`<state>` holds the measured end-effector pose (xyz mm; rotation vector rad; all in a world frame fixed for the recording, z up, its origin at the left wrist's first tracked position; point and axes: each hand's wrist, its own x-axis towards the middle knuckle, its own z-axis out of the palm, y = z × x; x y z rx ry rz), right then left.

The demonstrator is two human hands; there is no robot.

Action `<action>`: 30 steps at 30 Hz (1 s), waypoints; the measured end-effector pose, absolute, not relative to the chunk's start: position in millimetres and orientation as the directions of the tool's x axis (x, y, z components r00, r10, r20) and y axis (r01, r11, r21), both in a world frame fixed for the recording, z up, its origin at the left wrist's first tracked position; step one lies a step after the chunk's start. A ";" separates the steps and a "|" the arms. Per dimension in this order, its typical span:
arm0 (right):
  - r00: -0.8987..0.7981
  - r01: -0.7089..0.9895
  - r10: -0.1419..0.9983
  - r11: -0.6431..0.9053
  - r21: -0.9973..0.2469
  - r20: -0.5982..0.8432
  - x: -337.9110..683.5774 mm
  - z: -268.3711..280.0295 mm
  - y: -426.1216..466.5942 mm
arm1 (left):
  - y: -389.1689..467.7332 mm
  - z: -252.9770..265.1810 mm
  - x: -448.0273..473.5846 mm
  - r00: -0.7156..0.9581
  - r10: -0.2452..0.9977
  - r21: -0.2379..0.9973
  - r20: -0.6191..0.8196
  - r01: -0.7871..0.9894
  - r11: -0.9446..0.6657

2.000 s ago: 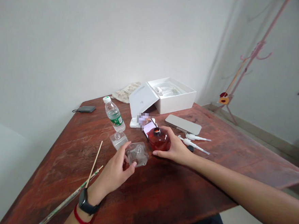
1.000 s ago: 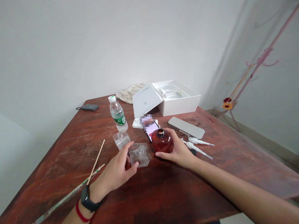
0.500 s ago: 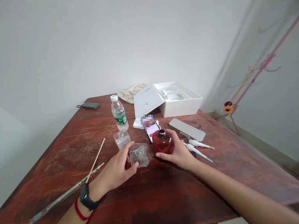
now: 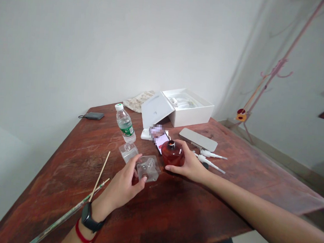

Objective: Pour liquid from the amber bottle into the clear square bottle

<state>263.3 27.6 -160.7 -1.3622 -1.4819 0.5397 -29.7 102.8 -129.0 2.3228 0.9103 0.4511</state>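
Note:
My left hand (image 4: 124,185) is curled around the near left side of a clear square glass bottle (image 4: 149,168), thumb in front and fingers behind. That bottle stands uncapped on the table. My right hand (image 4: 190,164) grips a round dark-red glass bottle (image 4: 173,153) from its right side; its neck is open and it stands upright. A second clear bottle (image 4: 128,153) stands behind my left fingers. Close to my right hand lie white pump heads with tubes (image 4: 213,164) and a small dark cap (image 4: 204,165). A phone (image 4: 162,140) with its screen lit is just behind the red bottle.
On the brown wooden table (image 4: 72,167) a water bottle (image 4: 125,126) stands behind the clear bottles. An open white box (image 4: 192,116), a grey flat case (image 4: 198,139), a cloth (image 4: 138,102) and a small dark device (image 4: 94,115) lie farther back. Wooden sticks (image 4: 99,176) and a wrapped bundle (image 4: 61,218) lie left.
The whole scene has shifted slightly left in view as the head turned a little right. Both hands keep their places on the two bottles.

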 end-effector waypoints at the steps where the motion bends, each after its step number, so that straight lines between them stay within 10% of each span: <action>1: 0.146 0.468 0.918 0.264 -0.843 0.369 263.2 -160.2 27.4 | 102.9 -129.5 -30.0 0.707 0.700 0.636 0.095 0.498 -0.589; 30: 0.128 0.456 0.926 0.263 -0.850 0.355 263.4 -157.9 26.8 | 103.4 -132.0 -31.2 0.724 0.676 0.624 0.137 0.467 -0.626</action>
